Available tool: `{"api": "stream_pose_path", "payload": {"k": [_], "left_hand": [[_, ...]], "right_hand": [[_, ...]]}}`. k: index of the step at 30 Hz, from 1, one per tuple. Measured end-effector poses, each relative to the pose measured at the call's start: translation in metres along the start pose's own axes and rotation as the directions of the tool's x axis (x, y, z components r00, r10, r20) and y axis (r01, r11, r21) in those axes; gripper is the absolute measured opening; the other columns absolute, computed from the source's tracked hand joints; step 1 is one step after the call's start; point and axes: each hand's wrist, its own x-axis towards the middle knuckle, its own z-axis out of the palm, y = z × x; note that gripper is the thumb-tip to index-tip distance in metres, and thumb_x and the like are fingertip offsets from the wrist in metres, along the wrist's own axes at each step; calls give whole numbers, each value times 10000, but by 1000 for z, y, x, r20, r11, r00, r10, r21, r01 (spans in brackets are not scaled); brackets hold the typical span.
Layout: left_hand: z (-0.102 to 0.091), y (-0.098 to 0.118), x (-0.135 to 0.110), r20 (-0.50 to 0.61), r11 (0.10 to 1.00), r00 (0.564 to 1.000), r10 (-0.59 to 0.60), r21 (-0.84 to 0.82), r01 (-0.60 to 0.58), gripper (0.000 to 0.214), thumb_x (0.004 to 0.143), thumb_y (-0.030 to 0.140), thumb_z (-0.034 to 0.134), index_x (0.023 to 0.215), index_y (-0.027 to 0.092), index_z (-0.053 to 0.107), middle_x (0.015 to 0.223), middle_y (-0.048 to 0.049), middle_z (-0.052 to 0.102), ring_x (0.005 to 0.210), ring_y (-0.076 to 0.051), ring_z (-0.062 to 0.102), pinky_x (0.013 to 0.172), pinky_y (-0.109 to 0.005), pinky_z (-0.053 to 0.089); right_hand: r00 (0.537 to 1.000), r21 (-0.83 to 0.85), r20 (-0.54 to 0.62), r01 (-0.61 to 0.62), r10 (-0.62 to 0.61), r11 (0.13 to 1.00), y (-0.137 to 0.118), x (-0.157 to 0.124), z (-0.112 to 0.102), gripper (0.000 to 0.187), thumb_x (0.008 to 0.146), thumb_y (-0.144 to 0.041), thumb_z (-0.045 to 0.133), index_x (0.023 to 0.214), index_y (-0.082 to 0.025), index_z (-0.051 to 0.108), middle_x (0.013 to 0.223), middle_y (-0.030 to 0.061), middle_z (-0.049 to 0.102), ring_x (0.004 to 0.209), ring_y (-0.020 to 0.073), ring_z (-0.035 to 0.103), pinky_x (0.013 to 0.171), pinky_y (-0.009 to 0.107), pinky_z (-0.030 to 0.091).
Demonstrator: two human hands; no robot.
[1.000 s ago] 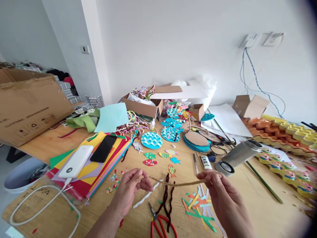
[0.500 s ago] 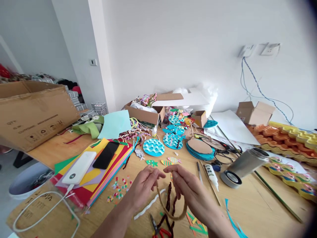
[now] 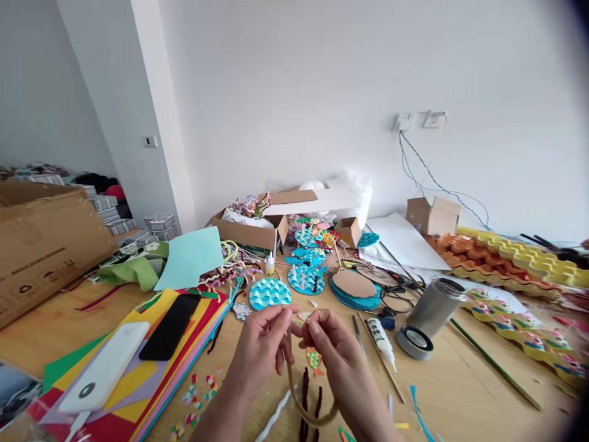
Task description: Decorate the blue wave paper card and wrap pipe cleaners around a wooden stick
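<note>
A tan fuzzy pipe cleaner (image 3: 317,422) hangs in a U-shaped loop between my hands, above the table. My left hand (image 3: 262,347) pinches one end of it between thumb and fingers. The other side runs up behind my right hand (image 3: 338,356), whose thumb and index finger are pressed together; that end is hidden. Below the loop lie dark brown pipe cleaners (image 3: 305,399) and a white strip (image 3: 276,417). A patterned paper fish (image 3: 315,362) shows just past my fingertips. Beyond my left hand sits a blue disc with wavy layers (image 3: 270,294).
At left, a phone (image 3: 170,326) and a white power bank (image 3: 105,368) rest on coloured sheets (image 3: 133,390). To the right are a glue bottle (image 3: 381,339), a metal flask (image 3: 437,307), its lid (image 3: 415,341) and egg trays (image 3: 497,261). Cardboard-topped blue discs (image 3: 354,285) stand behind.
The view has tilted up and shifted, so the red-handled pliers have dropped out of sight. My right hand's fingers have curled from stretched out into a pinch, close to my left fingertips.
</note>
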Motion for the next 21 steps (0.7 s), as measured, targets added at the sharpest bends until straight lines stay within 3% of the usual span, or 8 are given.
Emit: {"api": "stream_pose_path", "payload": {"k": [4, 8, 15, 18, 21], "left_hand": [[1, 1, 2, -33, 998, 997, 65, 12, -65, 271, 762, 377, 661, 900, 158, 742, 888, -74, 646, 637, -119, 555, 452, -171, 370], [1, 0, 5, -9, 992, 992, 126, 15, -126, 213, 766, 355, 664, 834, 176, 759, 905, -67, 611, 908, -201, 541, 731, -236, 442], [-2, -5, 8, 33, 987, 989, 141, 72, -143, 217, 758, 349, 675, 655, 171, 744, 685, -22, 505, 771, -165, 465, 714, -258, 396], [-5, -8, 10, 6, 990, 991, 134, 49, -135, 142, 710, 326, 728, 734, 192, 767, 732, -23, 513, 818, -162, 460, 764, -253, 395], [-9, -12, 11, -13, 994, 994, 105, 0, -105, 205, 686, 327, 748, 852, 207, 766, 829, -29, 555, 845, -159, 497, 784, -252, 412]], "right_hand": [[995, 102, 94, 13, -23, 995, 2, 1, 3, 203, 851, -415, 573, 838, -214, 557, 893, 26, 591, 906, 195, 530, 856, 323, 410], [988, 144, 155, 4, -26, 990, -2, 1, 6, 186, 840, -395, 597, 819, -211, 581, 894, 27, 613, 907, 191, 536, 860, 314, 403], [976, 104, 218, -46, 22, 993, -9, 2, -3, 188, 824, -370, 626, 768, -193, 591, 880, 24, 613, 874, 176, 547, 811, 289, 417], [970, 101, 238, -75, 49, 992, -6, 2, -6, 201, 824, -383, 625, 774, -191, 588, 843, 22, 609, 862, 178, 551, 821, 308, 419], [966, 188, 246, -128, 80, 974, -3, 3, -4, 215, 839, -401, 604, 793, -193, 576, 840, 26, 615, 874, 183, 569, 866, 346, 412]]}}
